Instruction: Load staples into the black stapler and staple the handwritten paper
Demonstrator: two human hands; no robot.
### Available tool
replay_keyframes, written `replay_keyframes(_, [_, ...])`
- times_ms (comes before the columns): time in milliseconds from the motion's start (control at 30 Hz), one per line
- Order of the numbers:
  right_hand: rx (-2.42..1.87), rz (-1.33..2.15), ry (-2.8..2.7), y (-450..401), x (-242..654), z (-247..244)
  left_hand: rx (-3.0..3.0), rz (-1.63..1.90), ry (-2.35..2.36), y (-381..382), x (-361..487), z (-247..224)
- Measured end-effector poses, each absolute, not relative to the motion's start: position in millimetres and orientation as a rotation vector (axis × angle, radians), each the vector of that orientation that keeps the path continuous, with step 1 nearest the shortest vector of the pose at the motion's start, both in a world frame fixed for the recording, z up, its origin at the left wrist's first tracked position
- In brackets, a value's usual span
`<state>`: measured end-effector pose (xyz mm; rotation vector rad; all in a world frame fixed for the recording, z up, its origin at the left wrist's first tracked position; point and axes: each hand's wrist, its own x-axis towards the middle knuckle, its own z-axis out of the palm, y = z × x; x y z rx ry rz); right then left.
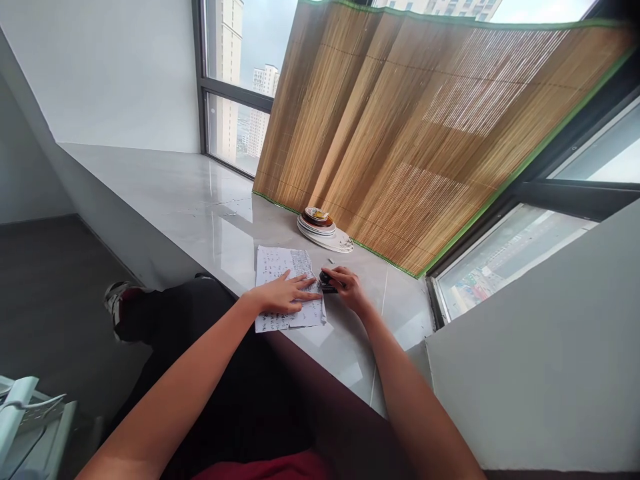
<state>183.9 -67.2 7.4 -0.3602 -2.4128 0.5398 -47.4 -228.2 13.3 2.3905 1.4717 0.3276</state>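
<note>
Sheets of handwritten paper (274,267) lie on the grey windowsill ledge, their near edge reaching the ledge's front. My left hand (286,293) rests flat on the paper with its fingers spread toward the right edge. At that right edge my right hand (349,287) is closed around a black stapler (327,281). The stapler's front end meets the paper's edge; whether its jaws are pressed together I cannot tell. Part of the writing is covered by my left hand.
Behind the paper stands a stack of plates (320,230) with a small patterned dish on top. A bamboo blind (400,133) leans against the windows. Small white scraps (331,261) dot the ledge (235,247). A white rack (30,420) stands at lower left.
</note>
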Motion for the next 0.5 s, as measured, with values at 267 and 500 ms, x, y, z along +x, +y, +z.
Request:
replay_keyframes(267, [-0.423, 0.455, -2.481, -71.6, 179.9, 6.8, 2.378, 0.387, 1.466, -227.8, -47.2, 11.1])
replay_keyframes(500, [-0.478, 0.383, -2.516, -75.2, 177.6, 7.8, 2.369, 0.412, 1.473, -228.6, -47.8, 10.2])
